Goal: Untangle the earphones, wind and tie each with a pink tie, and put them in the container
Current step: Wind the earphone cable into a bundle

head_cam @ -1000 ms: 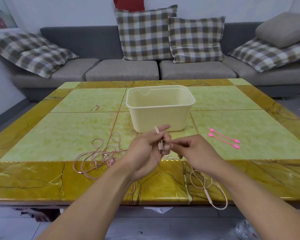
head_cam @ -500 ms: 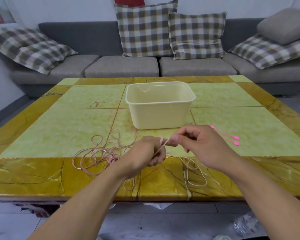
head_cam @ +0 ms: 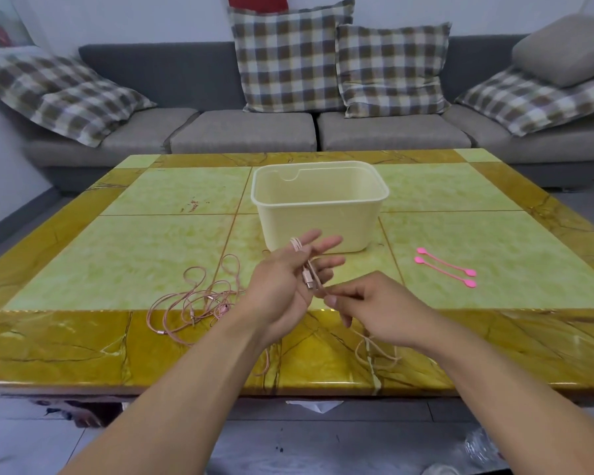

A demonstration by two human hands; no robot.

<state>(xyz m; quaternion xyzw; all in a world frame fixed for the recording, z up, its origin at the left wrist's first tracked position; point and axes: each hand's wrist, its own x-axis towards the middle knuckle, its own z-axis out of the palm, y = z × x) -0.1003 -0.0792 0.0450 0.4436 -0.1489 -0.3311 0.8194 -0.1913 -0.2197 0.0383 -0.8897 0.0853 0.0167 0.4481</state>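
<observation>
A person winds a pink earphone cable over the near edge of the yellow-and-green marble surface (head_cam: 83, 341), the 2 hands working close together in front of the cream container (head_cam: 317, 214). The right hand (head_cam: 374, 310) pinches the cable (head_cam: 307, 269) between thumb and fingertips just beside the left palm, apparently feeding slack, while the rest of that cable trails down in loose loops (head_cam: 374, 351) on the surface nearer than the container. The left hand (head_cam: 285, 282) stands palm-up with fingers spread and nearly straight, the cable laid in turns across them and its plug end hanging against the palm, so the fingers seem to serve as a winding form. Left of the container and nearer the viewer, the tangled earphones (head_cam: 199, 303) lie in a heap, not yet sorted. Right of the container, 2 pink ties (head_cam: 446, 269) lie side by side, untouched. The container shows nothing inside. Half a second earlier the left hand was curled around the cable and the right hand drew it up and to the right; now the left fingers have opened and the right hand has dropped beside the palm.
</observation>
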